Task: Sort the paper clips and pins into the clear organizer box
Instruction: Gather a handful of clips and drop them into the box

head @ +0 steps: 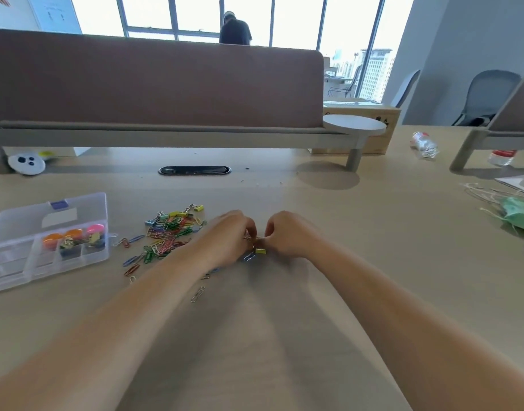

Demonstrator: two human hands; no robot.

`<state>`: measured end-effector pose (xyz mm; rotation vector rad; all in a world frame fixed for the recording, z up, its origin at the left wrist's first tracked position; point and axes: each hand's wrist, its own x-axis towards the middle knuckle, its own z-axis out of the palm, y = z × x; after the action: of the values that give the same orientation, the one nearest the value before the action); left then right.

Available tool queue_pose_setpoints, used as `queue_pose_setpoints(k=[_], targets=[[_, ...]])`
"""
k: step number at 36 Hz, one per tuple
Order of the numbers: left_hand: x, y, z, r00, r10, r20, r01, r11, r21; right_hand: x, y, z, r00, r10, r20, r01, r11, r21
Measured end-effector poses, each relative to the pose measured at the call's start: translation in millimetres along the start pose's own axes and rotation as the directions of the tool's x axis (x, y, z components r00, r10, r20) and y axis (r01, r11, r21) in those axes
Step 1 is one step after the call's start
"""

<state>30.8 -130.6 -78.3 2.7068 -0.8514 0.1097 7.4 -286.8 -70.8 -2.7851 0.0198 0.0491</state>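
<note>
Hands: left hand [231, 235], right hand [287, 234] pinching small clips [256, 247] | table [373, 232] right bare

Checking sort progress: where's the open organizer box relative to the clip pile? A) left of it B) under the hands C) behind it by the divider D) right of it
A: the clear organizer box sits left of the paper clip pile, lid open.

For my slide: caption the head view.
Both hands pinch tangled clips beside the paper clip pile and open organizer box.
</note>
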Motion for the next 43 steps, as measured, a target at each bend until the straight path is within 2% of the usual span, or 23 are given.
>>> queue_pose_setpoints(k=[6,9,18,26,43], targets=[[2,1,2,1.000,0.002,-0.014,-0.002,1.000,0.014,-7,-3,-4,1.000,-0.017,0.014,0.018,0.997,-0.081],[2,2,2,1.000,0.010,0.015,-0.010,1.000,0.023,-8,-2,-5,1.000,-0.012,0.010,0.013,0.996,-0.083],[-1,0,4,0.999,0.006,-0.036,-0.007,1.000,-0.023,-11,-9,-6,1.000,-0.016,0.008,0.016,0.999,-0.050],[0,-4,6,1.000,0.008,-0.019,-0.009,0.999,-0.031,-7,-9,-2,1.000,0.010,0.001,-0.010,0.992,-0.125],[3,4,6,1.000,0.004,0.016,-0.003,0.999,-0.047,-11,0,-5,0.998,0.014,-0.069,-0.017,0.999,-0.038]])
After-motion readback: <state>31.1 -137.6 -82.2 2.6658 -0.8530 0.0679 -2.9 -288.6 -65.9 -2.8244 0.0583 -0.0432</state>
